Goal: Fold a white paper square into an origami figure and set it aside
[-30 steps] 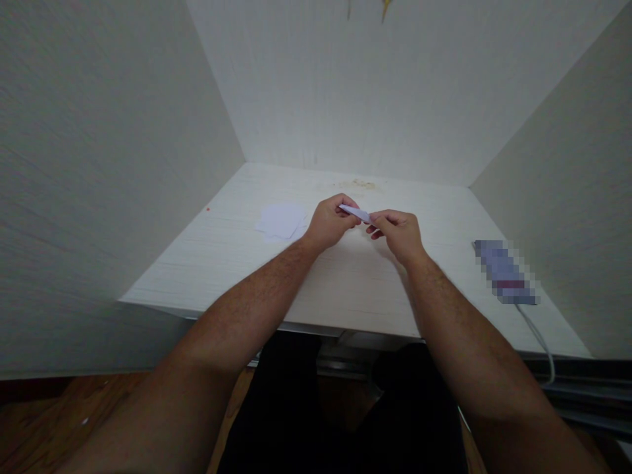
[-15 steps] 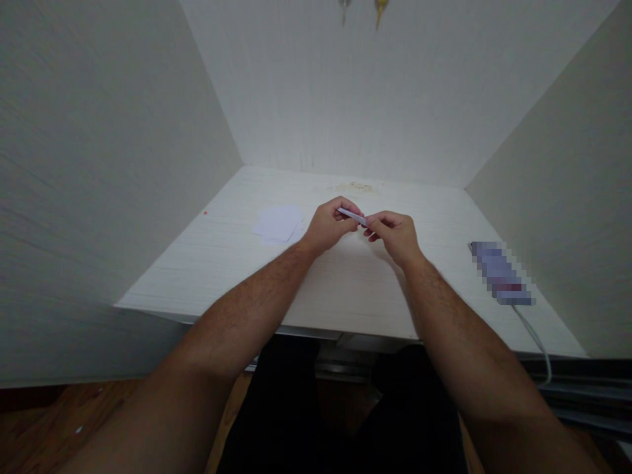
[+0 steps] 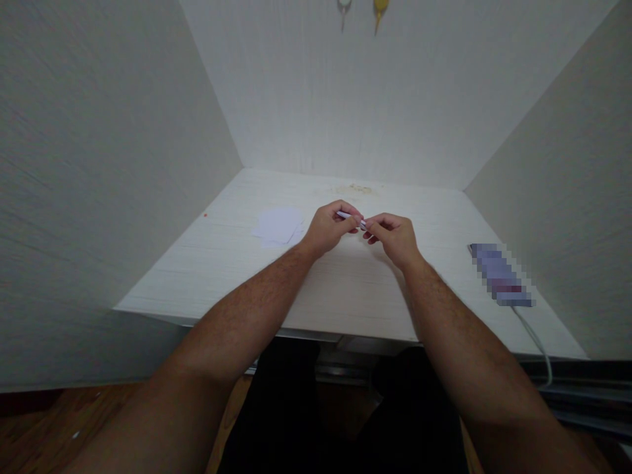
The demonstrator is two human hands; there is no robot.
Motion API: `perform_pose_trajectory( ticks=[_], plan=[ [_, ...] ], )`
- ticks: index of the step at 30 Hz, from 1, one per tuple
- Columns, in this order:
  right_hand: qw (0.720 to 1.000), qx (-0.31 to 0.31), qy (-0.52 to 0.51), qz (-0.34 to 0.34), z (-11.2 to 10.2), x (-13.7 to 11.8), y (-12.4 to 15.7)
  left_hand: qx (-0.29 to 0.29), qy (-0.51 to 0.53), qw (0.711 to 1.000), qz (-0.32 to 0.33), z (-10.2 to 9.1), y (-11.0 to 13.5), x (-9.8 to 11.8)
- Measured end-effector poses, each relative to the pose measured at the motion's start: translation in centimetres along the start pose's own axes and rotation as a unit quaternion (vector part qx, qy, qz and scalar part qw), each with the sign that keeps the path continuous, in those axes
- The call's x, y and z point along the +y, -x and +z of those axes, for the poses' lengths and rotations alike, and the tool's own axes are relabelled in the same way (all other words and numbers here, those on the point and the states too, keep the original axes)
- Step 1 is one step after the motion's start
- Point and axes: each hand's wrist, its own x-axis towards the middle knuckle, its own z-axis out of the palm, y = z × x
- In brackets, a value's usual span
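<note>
Between my two hands, over the middle of the desk, is a narrow white piece of folded paper (image 3: pixel 344 214). My left hand (image 3: pixel 330 227) pinches it with thumb and fingers closed around its left part. At its right end, the thumb and fingertips of my right hand (image 3: pixel 392 236) press on it. My fingers hide much of the paper, so its folds are not clear. A loose stack of white paper sheets (image 3: pixel 280 225) lies on the desk to the left of my left hand.
The white desk (image 3: pixel 355 289) is enclosed by walls on three sides. At the right lies a blurred-out phone-like device (image 3: pixel 500 273) with a white cable (image 3: pixel 536 336) running over the front edge. Two hooks (image 3: pixel 379 13) hang on the back wall. Brownish marks (image 3: pixel 360 189) show near the back.
The paper between my fingers is tilted slightly and shows less of its surface, with my left thumb further over it. Both hands stay in nearly the same place.
</note>
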Motion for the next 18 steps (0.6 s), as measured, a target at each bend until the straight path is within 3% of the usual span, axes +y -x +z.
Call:
perform_pose_trajectory(
  ticks=[18],
  plan=[
    [0.999, 0.020, 0.037, -0.009, 0.11, -0.03, -0.04, -0.011, -0.017, 1.000, -0.001, -0.20, -0.04, -0.09]
  ],
)
